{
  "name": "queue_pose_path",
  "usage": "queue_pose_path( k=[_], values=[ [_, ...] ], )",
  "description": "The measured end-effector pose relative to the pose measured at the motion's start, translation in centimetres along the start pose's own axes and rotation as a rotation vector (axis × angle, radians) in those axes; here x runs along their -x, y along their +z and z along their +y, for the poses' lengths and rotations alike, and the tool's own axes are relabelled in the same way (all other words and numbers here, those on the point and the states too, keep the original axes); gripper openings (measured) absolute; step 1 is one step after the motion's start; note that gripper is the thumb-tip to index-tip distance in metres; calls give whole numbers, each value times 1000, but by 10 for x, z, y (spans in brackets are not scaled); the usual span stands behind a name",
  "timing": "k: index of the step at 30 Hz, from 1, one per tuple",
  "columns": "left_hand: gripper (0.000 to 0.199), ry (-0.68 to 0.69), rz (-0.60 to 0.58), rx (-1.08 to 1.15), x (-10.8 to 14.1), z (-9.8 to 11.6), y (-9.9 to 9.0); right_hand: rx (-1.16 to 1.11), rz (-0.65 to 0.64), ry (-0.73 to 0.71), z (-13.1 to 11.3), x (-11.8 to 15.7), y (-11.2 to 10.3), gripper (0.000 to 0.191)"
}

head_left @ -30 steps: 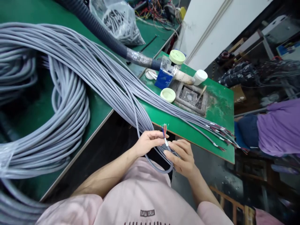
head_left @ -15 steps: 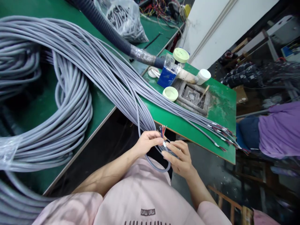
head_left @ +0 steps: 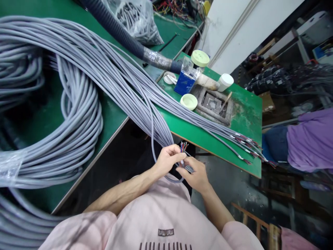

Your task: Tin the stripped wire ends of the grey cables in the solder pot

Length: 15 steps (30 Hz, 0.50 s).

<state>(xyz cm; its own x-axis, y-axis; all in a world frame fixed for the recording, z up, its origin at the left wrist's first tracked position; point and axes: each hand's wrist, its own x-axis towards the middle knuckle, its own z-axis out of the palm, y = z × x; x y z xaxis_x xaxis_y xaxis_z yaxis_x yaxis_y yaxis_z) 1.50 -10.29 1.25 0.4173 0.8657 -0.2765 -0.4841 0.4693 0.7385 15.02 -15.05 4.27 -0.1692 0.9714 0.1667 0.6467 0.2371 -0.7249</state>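
The left hand (head_left: 168,159) pinches the fanned colored wires (head_left: 183,147) at the end of a gray cable, and the right hand (head_left: 195,173) grips that same cable just below, around its white band (head_left: 181,161), the two hands nearly meeting in front of the pink shirt (head_left: 161,211). The held end points up near the edge of the green board (head_left: 244,114) (a long bundle of gray cables (head_left: 156,95) runs across it, wire ends past its far side). On the board, a blue box (head_left: 184,83) stands just beside an open pale-green lid (head_left: 189,101).
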Motion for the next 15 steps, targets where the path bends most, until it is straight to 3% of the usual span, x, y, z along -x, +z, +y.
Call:
queue_pose_path(
  k=[2, 5, 11, 15],
  values=[
    [35, -29, -37, -40, 0, 4, -2, -63, -38, 116, -4, -2, 3, 18],
    [28, 23, -17, -81, -2, 9, -8, -165, -57, 214, -6, -5, 3, 14],
    [25, 153, 95, -150, -5, 18, -10, -189, -71, 258, -6, -6, 0, 10],
    [24, 191, 65, -221, -1, 23, -2, -151, -74, 243, -5, -6, 2, 13]
  ],
)
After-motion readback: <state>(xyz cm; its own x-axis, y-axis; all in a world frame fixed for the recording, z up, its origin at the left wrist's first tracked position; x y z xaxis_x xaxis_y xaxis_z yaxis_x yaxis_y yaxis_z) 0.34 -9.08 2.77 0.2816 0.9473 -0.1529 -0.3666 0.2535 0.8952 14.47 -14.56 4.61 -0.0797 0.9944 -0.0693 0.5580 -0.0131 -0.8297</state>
